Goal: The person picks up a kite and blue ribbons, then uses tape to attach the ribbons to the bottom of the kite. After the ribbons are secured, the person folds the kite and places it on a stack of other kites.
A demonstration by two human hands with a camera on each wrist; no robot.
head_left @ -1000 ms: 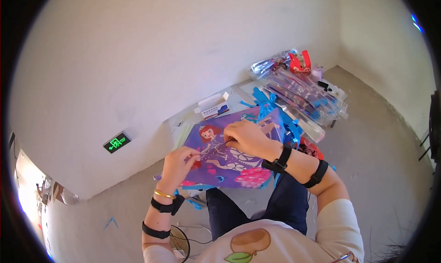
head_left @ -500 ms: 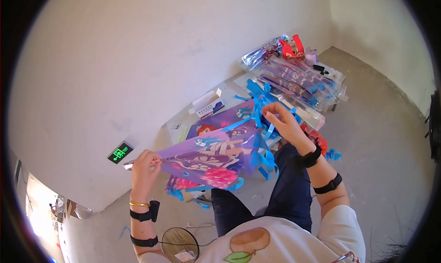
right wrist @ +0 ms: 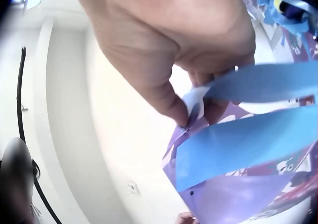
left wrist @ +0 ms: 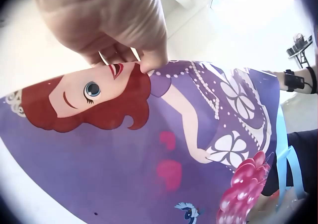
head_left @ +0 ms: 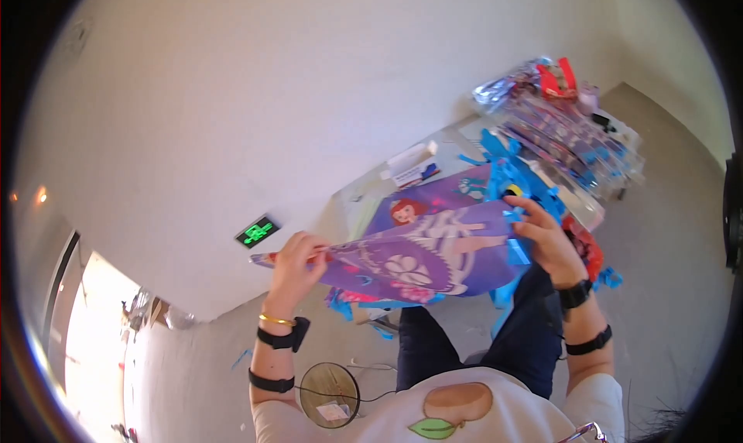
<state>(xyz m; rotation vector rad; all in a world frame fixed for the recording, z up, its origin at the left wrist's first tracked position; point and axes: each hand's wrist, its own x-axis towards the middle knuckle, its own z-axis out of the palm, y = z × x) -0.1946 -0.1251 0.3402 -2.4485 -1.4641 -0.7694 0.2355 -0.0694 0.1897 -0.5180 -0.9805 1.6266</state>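
The purple printed sheet point(head_left: 410, 249) was held above the tabletop point(head_left: 354, 197), its long axis going from left to right, the printed face toward the left end. Behind it stood a small white box point(head_left: 414, 165), its flap up; clear bags point(head_left: 569, 145) at right contained purple printed pieces. The left hand point(head_left: 296, 269) pinched the upper edge; the right hand point(head_left: 548, 245) had thumb and finger together on a corner, beside blue strips point(right wrist: 248, 139).

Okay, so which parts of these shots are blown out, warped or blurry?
Head view: fisheye bend, black corners, and the opening at lower left blown out white. Left wrist view: glare washes out the upper right, though the sheet reads clearly. Right wrist view: washed out through the middle, with a dark shape at lower left badly blurred.
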